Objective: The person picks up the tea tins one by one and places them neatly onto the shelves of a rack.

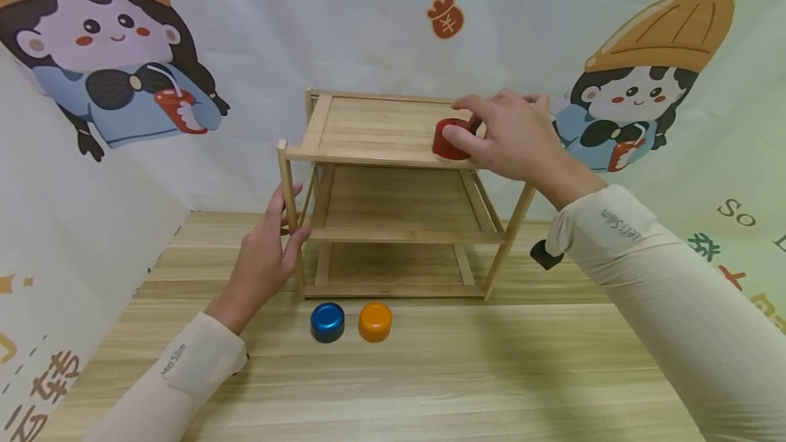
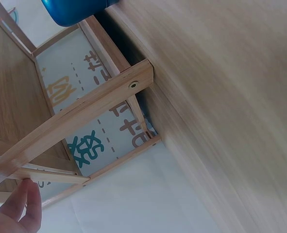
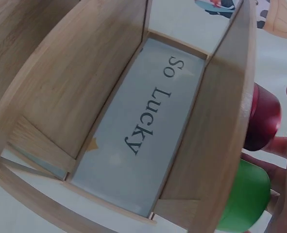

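Note:
My left hand (image 1: 264, 251) grips the left front post of a three-tier wooden shelf rack (image 1: 399, 161), thumb in front and fingers behind. In the left wrist view its fingers (image 2: 29, 206) reach a side rail. My right hand (image 1: 512, 135) is over the right end of the top tier, around a small round red metallic container (image 1: 451, 140). In the right wrist view a gap shows between the thumb and the red container (image 3: 263, 119). A green container (image 3: 245, 196) stands beside it, hidden by the hand in the head view.
Blue (image 1: 327, 322) and orange (image 1: 375, 322) round containers stand side by side on the wooden table (image 1: 430, 387), in front of the rack. A printed cloth wall (image 1: 381, 26) rises close behind the rack. A small black object (image 1: 545, 255) shows under the right cuff.

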### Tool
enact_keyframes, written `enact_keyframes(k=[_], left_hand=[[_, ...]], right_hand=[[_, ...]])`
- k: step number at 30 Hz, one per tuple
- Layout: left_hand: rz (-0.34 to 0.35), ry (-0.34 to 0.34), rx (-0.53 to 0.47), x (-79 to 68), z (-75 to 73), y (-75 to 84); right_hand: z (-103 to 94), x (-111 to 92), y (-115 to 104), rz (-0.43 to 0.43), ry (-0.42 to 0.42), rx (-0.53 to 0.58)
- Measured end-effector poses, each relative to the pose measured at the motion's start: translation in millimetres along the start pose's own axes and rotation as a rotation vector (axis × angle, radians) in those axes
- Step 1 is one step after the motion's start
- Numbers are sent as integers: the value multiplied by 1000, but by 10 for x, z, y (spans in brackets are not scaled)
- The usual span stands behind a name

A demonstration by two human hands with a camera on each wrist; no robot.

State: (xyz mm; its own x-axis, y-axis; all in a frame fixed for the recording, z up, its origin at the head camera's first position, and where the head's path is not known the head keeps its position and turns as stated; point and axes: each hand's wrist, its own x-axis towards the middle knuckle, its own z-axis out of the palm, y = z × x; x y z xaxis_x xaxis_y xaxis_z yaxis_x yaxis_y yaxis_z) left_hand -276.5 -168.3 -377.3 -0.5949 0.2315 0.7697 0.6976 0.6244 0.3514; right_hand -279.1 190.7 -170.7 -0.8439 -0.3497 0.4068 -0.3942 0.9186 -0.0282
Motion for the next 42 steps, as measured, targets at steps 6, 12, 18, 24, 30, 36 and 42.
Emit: enact_keyframes(k=[6, 12, 18, 24, 30, 36, 42], left_hand=[[-10, -5, -3, 2, 24, -5], [-19, -5, -7, -3, 32, -25], [-13, -7, -2, 1, 24, -21], [-9, -3, -9, -4, 26, 8], [-13, 0, -7, -5, 23, 12], [-17, 1, -6, -5, 21, 0], [-19, 5, -4, -6, 16, -4]], right_hand=[[-94, -50, 19, -19, 104, 50], [-167, -149, -25, -62, 236, 80], [-115, -294, -104, -136, 341, 75], [85, -518, -180, -259, 446, 65], [297, -726, -208, -320, 431, 47], [600, -869, -263, -308, 367, 64], [934, -961, -362, -324, 329, 84]])
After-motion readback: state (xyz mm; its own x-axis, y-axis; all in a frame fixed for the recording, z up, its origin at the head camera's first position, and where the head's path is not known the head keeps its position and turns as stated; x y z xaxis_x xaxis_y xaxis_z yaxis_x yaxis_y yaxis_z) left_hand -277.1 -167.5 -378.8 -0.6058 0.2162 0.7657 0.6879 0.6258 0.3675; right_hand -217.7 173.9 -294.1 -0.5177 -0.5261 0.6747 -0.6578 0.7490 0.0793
